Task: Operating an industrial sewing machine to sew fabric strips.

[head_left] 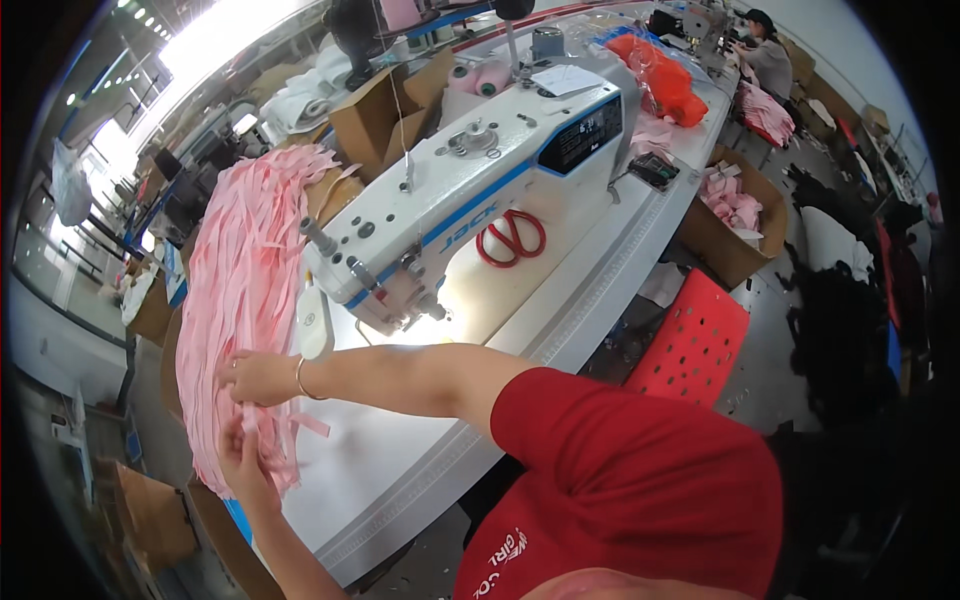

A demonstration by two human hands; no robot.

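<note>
From the head camera, looking down, there is a long white table [560,330] with a white and blue sewing machine [470,190] on it. At the left end of the table lies a big heap of pink strips [250,270]. There are a lot of them, all long and thin, and they hang over the table edge.

Both hands are in that heap. The right hand [262,377] reaches across the body, with a thin bracelet [299,378] on the wrist. Its fingers are curled a little and press on the strips near the low end of the heap. It looks like it pinches a few, but I cannot tell for sure how tight. The left hand [243,462] comes up from below. It is partly closed around the loose ends of some strips, and a few stick out past its fingers.

The work looks like it is only at the picking stage. The heap is large, and the hands seem to be pulling out or sorting one or a few strips. No strip lies under the needle [432,312] of the sewing machine, so no sewing shows here. The bright spot of table by the needle has nothing pink on it.

Red scissors [511,238] lie on the table behind the machine, untouched. A red chair [692,343] stands beside the table. Far off, another person [765,55] sits at another machine.
</note>
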